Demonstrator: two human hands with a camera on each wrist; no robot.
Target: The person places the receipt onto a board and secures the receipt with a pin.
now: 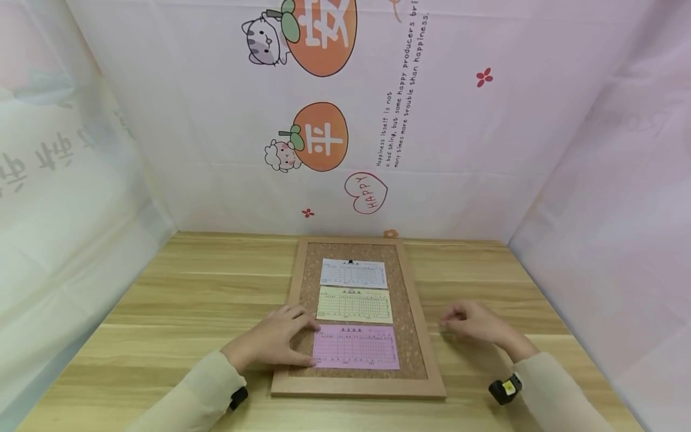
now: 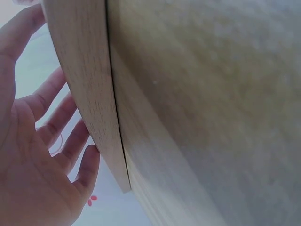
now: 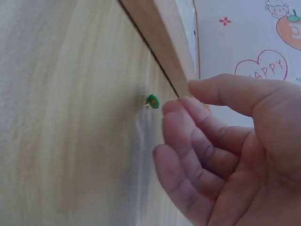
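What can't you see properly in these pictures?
- Print on the pink slip: too small in the head view.
- Left hand fingertips: hidden behind the corkboard frame in the left wrist view.
- Green pushpin near the right hand: blurred in the right wrist view, unseen from the head.

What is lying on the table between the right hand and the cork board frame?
A green pushpin lies on the table, between the right hand and the cork board frame; the right wrist view shows it.

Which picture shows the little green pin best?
The right wrist view: the green pushpin lies on the wooden table just beyond the right hand's fingertips. The head view cannot resolve it, and the left wrist view misses it.
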